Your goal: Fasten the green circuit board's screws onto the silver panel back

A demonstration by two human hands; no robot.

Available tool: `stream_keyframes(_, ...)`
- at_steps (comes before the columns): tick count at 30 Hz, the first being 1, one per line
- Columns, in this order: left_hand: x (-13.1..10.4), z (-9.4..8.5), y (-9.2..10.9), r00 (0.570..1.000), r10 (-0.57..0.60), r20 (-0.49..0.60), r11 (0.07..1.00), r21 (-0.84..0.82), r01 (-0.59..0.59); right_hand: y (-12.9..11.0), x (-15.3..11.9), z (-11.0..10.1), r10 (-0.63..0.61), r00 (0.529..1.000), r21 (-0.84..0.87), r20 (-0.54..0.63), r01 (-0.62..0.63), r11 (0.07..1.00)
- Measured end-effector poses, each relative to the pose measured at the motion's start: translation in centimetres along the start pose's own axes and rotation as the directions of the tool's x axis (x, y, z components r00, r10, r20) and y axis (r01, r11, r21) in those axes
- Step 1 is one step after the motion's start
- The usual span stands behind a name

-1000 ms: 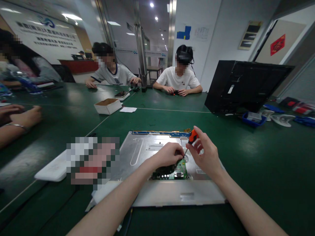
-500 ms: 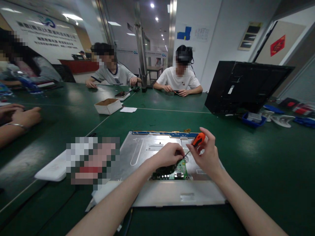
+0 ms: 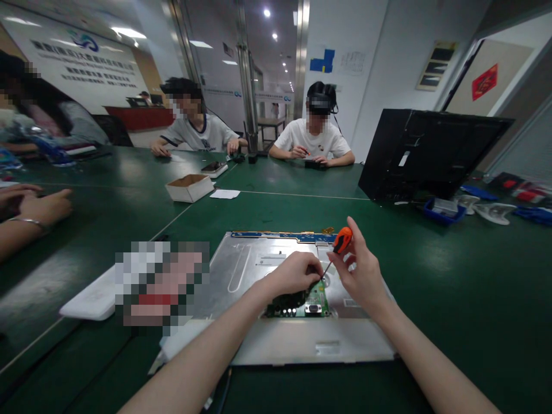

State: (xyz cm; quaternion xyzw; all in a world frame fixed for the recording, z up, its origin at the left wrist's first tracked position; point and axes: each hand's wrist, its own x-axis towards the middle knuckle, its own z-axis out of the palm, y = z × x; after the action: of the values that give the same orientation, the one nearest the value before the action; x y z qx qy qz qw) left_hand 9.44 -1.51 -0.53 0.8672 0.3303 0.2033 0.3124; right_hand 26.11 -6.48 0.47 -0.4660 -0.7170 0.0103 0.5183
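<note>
My right hand (image 3: 360,270) grips an orange and black screwdriver (image 3: 342,240) by its handle, with the thin shaft slanting down to the left. Its tip meets the upper edge of a green circuit board (image 3: 318,300). Pinched close around that tip are the fingers of my left hand (image 3: 299,270); what lies between them is too small to make out. Below my left hand, a dark part covers the left of the board. The board sits on a flat silver metal panel (image 3: 280,342), which has a blue circuit strip (image 3: 267,234) along its far edge.
Left of the panel lies a white flat device (image 3: 92,302) beside a blurred-out pinkish item (image 3: 161,287). Farther off stand an open white box (image 3: 190,188) and a black monitor (image 3: 431,152). A blue tray (image 3: 444,210) is at right. Other people sit around the green table (image 3: 466,299).
The screwdriver's handle has swung slightly left and stands a bit steeper, my right fingers moving with it. My left hand stays in place. Across the table, a person's hands have shifted.
</note>
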Motion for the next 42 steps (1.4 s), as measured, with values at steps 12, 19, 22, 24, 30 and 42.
stream_keyframes(12,-0.1,-0.17,0.26,1.0,-0.009,-0.002,1.0,-0.011,0.009,-0.2,0.04,-0.04,-0.038,0.999,0.003,0.011,0.038,0.999)
stream_keyframes(19,-0.07,-0.02,0.01,1.0,0.005,-0.003,1.0,-0.015,-0.005,-0.14,-0.18,0.19,-0.029,0.998,0.024,0.062,0.028,0.999)
stream_keyframes(22,-0.09,-0.01,-0.03,1.0,-0.01,-0.006,1.0,-0.002,0.01,0.03,-0.33,0.26,-0.018,0.998,0.049,0.058,0.015,0.999)
stream_keyframes(24,-0.11,-0.05,0.0,1.0,-0.008,0.003,1.0,0.004,0.008,0.2,-0.35,0.24,-0.025,0.999,0.041,0.038,0.023,0.999)
stream_keyframes(30,-0.23,-0.15,0.14,1.0,-0.017,0.006,1.0,0.011,0.017,0.46,-0.17,0.08,-0.055,0.997,-0.021,-0.044,0.055,0.998)
stream_keyframes(42,-0.29,-0.21,0.26,1.0,0.003,-0.004,1.0,0.024,-0.003,-0.26,-0.05,-0.02,-0.095,0.995,-0.002,-0.03,0.095,0.995)
